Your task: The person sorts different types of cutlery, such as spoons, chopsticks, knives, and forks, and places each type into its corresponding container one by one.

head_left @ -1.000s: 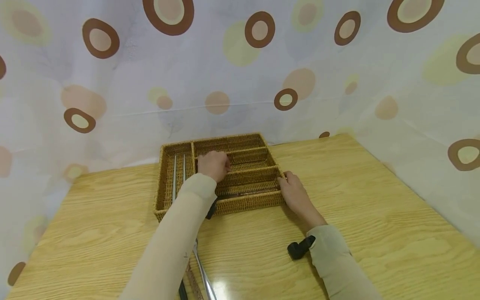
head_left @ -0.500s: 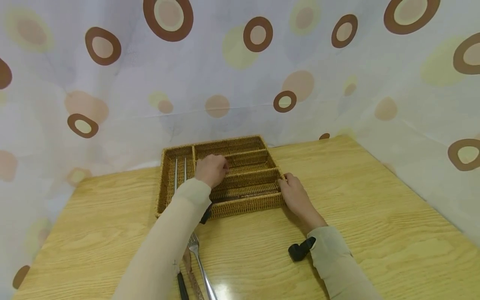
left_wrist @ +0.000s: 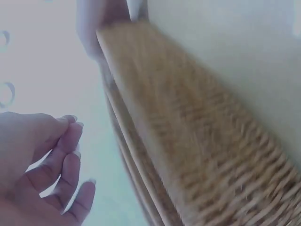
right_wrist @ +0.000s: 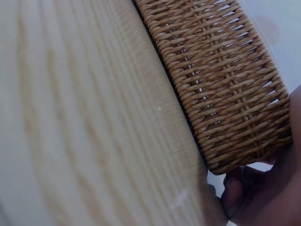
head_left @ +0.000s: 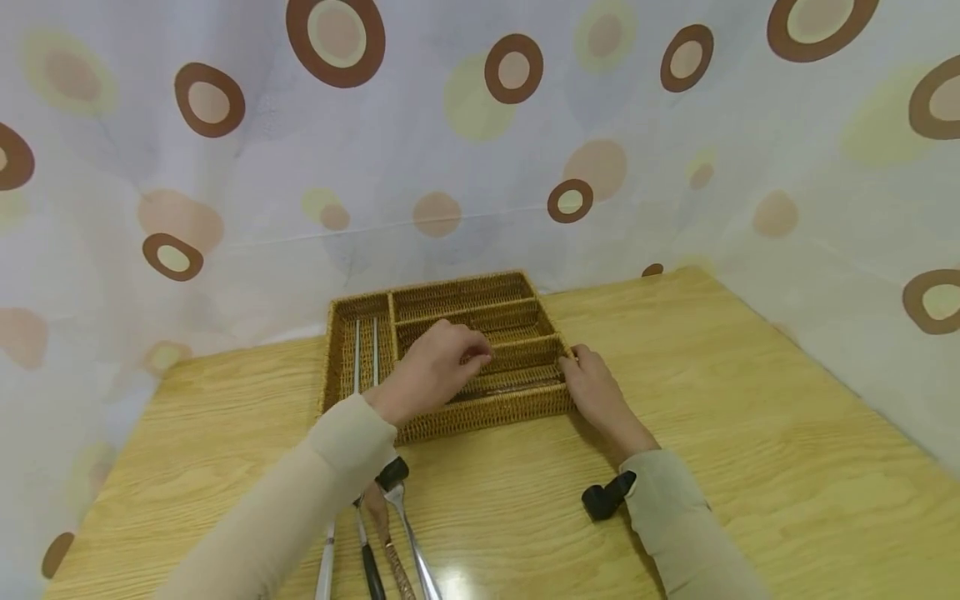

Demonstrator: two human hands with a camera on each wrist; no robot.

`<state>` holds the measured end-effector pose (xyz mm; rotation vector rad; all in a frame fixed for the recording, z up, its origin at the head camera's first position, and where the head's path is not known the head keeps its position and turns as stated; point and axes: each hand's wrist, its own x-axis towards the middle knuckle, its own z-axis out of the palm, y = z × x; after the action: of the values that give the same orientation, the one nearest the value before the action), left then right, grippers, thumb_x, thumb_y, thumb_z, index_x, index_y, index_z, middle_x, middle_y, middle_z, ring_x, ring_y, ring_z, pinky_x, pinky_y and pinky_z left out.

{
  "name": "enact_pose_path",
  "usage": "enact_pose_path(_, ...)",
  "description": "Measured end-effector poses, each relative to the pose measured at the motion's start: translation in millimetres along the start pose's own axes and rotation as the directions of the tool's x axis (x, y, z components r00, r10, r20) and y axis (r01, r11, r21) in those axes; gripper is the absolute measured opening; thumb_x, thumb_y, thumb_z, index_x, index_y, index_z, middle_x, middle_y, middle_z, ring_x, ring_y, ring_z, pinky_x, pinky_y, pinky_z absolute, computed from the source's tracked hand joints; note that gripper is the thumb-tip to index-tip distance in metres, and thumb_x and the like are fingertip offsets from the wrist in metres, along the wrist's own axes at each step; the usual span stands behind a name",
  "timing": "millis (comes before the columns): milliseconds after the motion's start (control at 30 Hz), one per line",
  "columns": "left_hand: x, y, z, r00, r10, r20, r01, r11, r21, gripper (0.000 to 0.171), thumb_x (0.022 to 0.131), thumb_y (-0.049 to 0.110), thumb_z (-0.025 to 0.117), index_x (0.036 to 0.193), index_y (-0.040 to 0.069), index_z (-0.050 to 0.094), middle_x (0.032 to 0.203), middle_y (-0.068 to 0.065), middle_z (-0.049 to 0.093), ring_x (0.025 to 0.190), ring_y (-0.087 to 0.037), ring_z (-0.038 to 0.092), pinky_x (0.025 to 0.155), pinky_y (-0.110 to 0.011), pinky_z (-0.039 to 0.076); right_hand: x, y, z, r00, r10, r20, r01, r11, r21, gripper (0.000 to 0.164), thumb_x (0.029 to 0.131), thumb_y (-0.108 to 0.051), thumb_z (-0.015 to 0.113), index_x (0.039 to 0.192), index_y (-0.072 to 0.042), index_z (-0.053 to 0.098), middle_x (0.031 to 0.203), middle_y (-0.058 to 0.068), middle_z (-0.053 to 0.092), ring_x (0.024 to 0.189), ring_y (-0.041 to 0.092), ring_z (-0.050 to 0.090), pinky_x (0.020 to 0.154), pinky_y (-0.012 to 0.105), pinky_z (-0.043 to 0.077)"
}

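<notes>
A wicker cutlery tray (head_left: 487,411) with several compartments stands on the table; its woven side (left_wrist: 197,117) fills much of the left wrist view. My left hand (head_left: 435,371) is over the front compartments, fingers loosely bent. Nothing shows between its fingertips in the left wrist view, where the hand (left_wrist: 51,165) is apart from the tray. My right hand (head_left: 597,392) grips the tray's right edge near the front corner. In the right wrist view its fingers bend round the woven corner (right_wrist: 225,94). Two thin sticks (head_left: 356,358) lie lengthwise in the left compartment.
In front of the tray lie a metal fork (head_left: 414,537), a brown utensil with a patterned handle (head_left: 396,560), a black-handled utensil (head_left: 371,567) and a white-handled one (head_left: 326,571). Behind the wooden table (head_left: 712,400) hangs a spotted cloth (head_left: 465,167).
My left hand has come up out of the tray's middle, toward me and slightly right, its fingers loosening. More utensils show beneath the left forearm. My right hand keeps its grip on the tray.
</notes>
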<state>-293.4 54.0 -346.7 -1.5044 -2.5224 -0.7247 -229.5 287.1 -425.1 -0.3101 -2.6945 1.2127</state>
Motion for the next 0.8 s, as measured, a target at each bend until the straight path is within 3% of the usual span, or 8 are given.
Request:
enact_pose_path(167, -23.6, 23.5, 3.7, 0.986, 0.166, 0.012, -0.166, 0.986, -0.030, 0.010, 0.088, 0.014, 0.063, 0.097, 0.016, 0.067, 0.092, 0.007, 0.066, 0.083, -0.003, 0.050, 0.074, -0.020, 0.046, -0.1, -2.6, -3.3, 1.000, 0.000, 0.009, 0.000, 1.000, -0.014, 0.045, 0.098, -0.030, 0.030, 0.123, 0.006, 0.041, 0.120, 0.026, 0.047, 0.111, 0.038, 0.044, 0.092, 0.056, 0.039)
enact_pose_path(267, -40.4, 32.6, 3.6, 0.964, 0.241, 0.115, -0.236, 0.970, -0.056, 0.011, 0.089, 0.016, 0.062, 0.098, 0.015, 0.066, 0.095, 0.006, 0.064, 0.084, -0.001, 0.050, 0.074, -0.013, 0.045, -0.8, -3.9, -3.8, 1.000, -0.003, 0.018, 0.003, 1.000, -0.002, 0.045, 0.098, -0.029, 0.030, 0.124, 0.007, 0.040, 0.120, 0.027, 0.047, 0.111, 0.038, 0.044, 0.092, 0.056, 0.039)
enact_pose_path(333, -52.9, 35.9, 2.2, 0.933, 0.278, 0.229, -0.266, 0.960, -0.083, 0.011, 0.090, 0.017, 0.059, 0.098, 0.015, 0.066, 0.094, 0.007, 0.063, 0.083, 0.002, 0.050, 0.073, -0.009, 0.044, -1.1, -4.5, -3.6, 1.000, -0.007, 0.019, 0.007, 1.000, 0.002, 0.045, 0.098, -0.029, 0.030, 0.124, 0.006, 0.040, 0.119, 0.027, 0.048, 0.110, 0.038, 0.045, 0.092, 0.055, 0.040)
enact_pose_path(433, -74.0, 38.2, 0.1, 0.874, 0.302, 0.382, -0.286, 0.953, -0.100, 0.011, 0.091, 0.019, 0.058, 0.096, 0.015, 0.067, 0.089, 0.010, 0.061, 0.077, 0.008, 0.048, 0.070, -0.005, 0.042, -0.9, -5.1, -3.3, 1.000, -0.010, 0.015, 0.010, 1.000, -0.007, 0.045, 0.098, -0.029, 0.030, 0.124, 0.006, 0.041, 0.119, 0.027, 0.048, 0.110, 0.038, 0.044, 0.092, 0.056, 0.039)
enact_pose_path(533, -94.3, 38.0, -1.6, 0.837, 0.278, 0.472, -0.287, 0.956, -0.054, 0.008, 0.090, 0.019, 0.060, 0.089, 0.018, 0.068, 0.080, 0.014, 0.058, 0.069, 0.009, 0.044, 0.063, -0.004, 0.041, -0.9, -5.6, -3.2, 1.000, -0.011, 0.016, 0.011, 1.000, -0.015, 0.046, 0.098, -0.030, 0.030, 0.125, 0.006, 0.040, 0.121, 0.028, 0.047, 0.112, 0.039, 0.043, 0.093, 0.057, 0.038)
enact_pose_path(600, -105.3, 36.3, -3.0, 0.827, 0.247, 0.505, -0.282, 0.959, -0.006, 0.005, 0.087, 0.019, 0.063, 0.084, 0.022, 0.067, 0.076, 0.015, 0.056, 0.067, 0.007, 0.043, 0.062, -0.006, 0.039, -0.9, -5.1, -2.7, 1.000, -0.008, 0.019, 0.008, 1.000, -0.017, 0.047, 0.098, -0.030, 0.029, 0.126, 0.006, 0.038, 0.123, 0.028, 0.045, 0.114, 0.040, 0.041, 0.094, 0.058, 0.036)
enact_pose_path(800, -126.0, 29.1, -6.9, 0.798, 0.119, 0.590, -0.221, 0.970, 0.103, 0.016, 0.074, 0.027, 0.075, 0.080, 0.033, 0.062, 0.079, 0.018, 0.054, 0.071, -0.001, 0.040, 0.065, -0.014, 0.037, 0.0, -1.6, -0.9, 1.000, -0.020, 0.012, 0.020, 1.000, -0.011, 0.040, 0.098, -0.028, 0.030, 0.117, 0.004, 0.044, 0.106, 0.022, 0.052, 0.096, 0.033, 0.049, 0.081, 0.050, 0.043)
